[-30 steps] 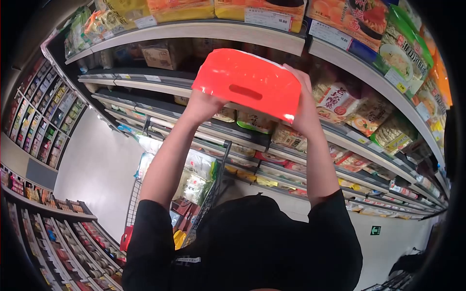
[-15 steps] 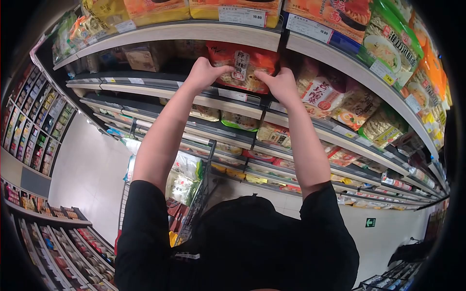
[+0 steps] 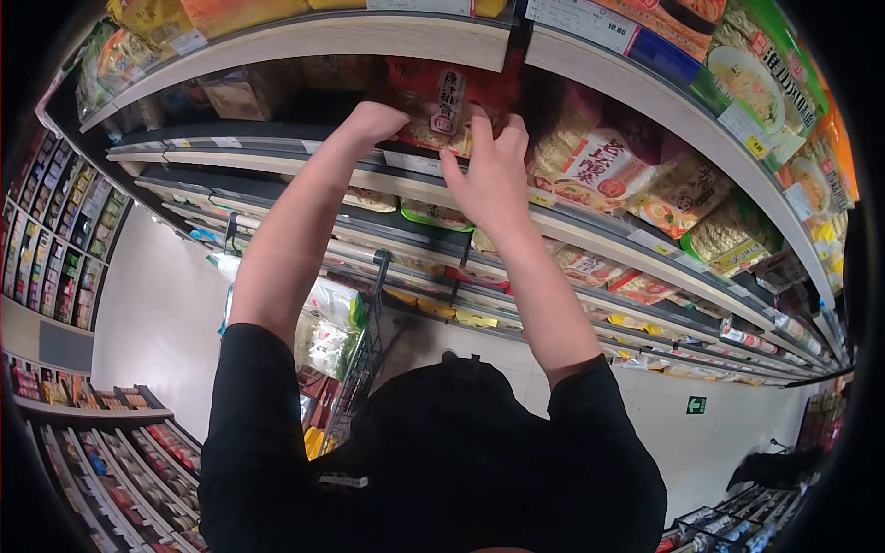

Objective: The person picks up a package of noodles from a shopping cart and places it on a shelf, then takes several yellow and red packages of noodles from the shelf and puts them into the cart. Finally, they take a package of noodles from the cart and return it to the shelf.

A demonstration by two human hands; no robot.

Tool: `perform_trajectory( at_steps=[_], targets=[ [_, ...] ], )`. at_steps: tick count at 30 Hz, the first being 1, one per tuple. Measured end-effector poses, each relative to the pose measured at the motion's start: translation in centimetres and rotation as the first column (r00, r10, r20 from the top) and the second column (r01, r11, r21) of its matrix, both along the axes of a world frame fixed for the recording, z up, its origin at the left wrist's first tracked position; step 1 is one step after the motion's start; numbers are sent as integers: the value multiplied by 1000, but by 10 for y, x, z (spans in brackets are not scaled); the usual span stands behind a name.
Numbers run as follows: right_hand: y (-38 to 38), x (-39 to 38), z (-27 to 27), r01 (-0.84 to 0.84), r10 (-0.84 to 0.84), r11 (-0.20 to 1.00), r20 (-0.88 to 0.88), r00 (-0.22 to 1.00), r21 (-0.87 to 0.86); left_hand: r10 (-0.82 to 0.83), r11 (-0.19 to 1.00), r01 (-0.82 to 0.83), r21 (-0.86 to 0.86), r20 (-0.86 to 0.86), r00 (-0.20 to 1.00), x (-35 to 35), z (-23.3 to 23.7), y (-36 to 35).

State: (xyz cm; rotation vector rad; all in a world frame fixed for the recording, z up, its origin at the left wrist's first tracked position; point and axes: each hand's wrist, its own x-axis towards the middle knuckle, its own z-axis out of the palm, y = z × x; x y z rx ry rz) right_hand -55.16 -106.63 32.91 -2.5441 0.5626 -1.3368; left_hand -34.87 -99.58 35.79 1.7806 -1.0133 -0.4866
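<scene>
A red bag of noodles [image 3: 450, 101] with a dark label strip sits on the shaded shelf in front of me. My left hand [image 3: 376, 122] is at the bag's left edge, its fingers mostly hidden. At the lower right front of the bag is my right hand [image 3: 493, 166]; its thumb and fingers are spread, with the fingertips against the bag. To the right stands a white-and-red noodle pack [image 3: 599, 166] on the same level.
An upper shelf edge [image 3: 304, 46] with price tags overhangs the bag. Below are more shelf tiers with packaged noodles. A shopping cart [image 3: 364, 341] holding white and green packages stands at my lower left. More stocked shelves [image 3: 69, 230] line the far left.
The red bag sits deeper under the upper shelf. My right hand has left the bag's right side and moved left across its front, fingers spreading. My left hand stays at the left edge.
</scene>
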Motion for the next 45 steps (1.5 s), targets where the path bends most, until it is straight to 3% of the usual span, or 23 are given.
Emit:
perform_trajectory(
  at_steps=[2, 6, 8, 10, 16, 20, 24, 27, 29, 30, 31, 32, 34, 35, 37, 39, 40, 42, 44, 45],
  targets=[
    [-7, 0, 5, 43, -42, 999, -90, 995, 6, -67, 979, 79, -188, 68, 995, 4, -8, -18],
    [-20, 1, 14, 89, -83, 995, -130, 988, 43, -90, 987, 106, -120, 132, 987, 14, -15, -55],
    [-33, 4, 15, 9, -3, 999, -176, 984, 31, -72, 987, 96, -131, 179, 981, 12, -17, -69],
    [-40, 6, 16, -27, 31, 999, -205, 978, 26, -101, 988, 108, -114, 69, 993, 14, -13, -78],
    [-42, 18, 24, -43, 61, 996, -240, 969, 79, -131, 991, 132, -11, 17, 991, 13, -8, -74],
    [-36, 10, 27, 0, 40, 989, -271, 962, 145, -16, 998, 27, -59, 187, 982, 15, -24, -88],
    [-24, 9, 30, 60, 31, 973, -384, 923, 223, -10, 982, 58, -177, 260, 966, 16, -43, -100],
    [-20, 16, 15, 19, 22, 988, -263, 965, 154, 123, 949, -17, -316, 318, 940, 21, -52, -88],
    [-5, 17, 13, -65, 76, 994, -122, 990, 91, 120, 990, -101, -96, 230, 966, 2, -13, -36],
    [6, 20, 11, -115, 117, 992, -33, 993, 59, 67, 974, -80, 212, 66, 996, -14, 20, 2],
    [20, 23, 11, -221, 220, 973, 25, 975, 63, 192, 970, -181, -164, 56, 980, -28, 6, 32],
    [36, 28, 9, -323, 317, 944, 85, 944, 68, 316, 818, -257, -514, 29, 948, -41, -6, 61],
    [74, 43, -4, -526, 499, 836, 181, 848, 158, 272, 772, -216, -598, 3, 962, -63, -14, 147],
    [96, 49, -12, -619, 597, 765, 163, 785, 178, 345, 761, -302, -574, -36, 938, -79, -27, 191],
    [144, 61, -27, -771, 771, 586, 120, 625, 249, 531, 694, -525, -493, -142, 835, -119, -64, 274],
    [188, 64, -46, -844, 897, 419, -9, 442, 335, 701, 557, -736, -385, -258, 665, -162, -133, 351],
    [211, 61, -51, -867, 936, 349, -89, 340, 356, 815, 449, -868, -211, -301, 494, -180, -178, 389],
    [253, 59, -75, -896, 987, 136, -135, 86, 423, 937, 211, -976, 59, -298, 185, -224, -242, 467],
    [292, 52, -95, -870, 976, -7, -185, -113, 494, 992, 2, -985, 175, -128, -20, -260, -313, 542],
    [310, 48, -105, -847, 959, -49, -213, -189, 530, 994, -78, -974, 211, -64, -93, -269, -326, 571]
  ],
)
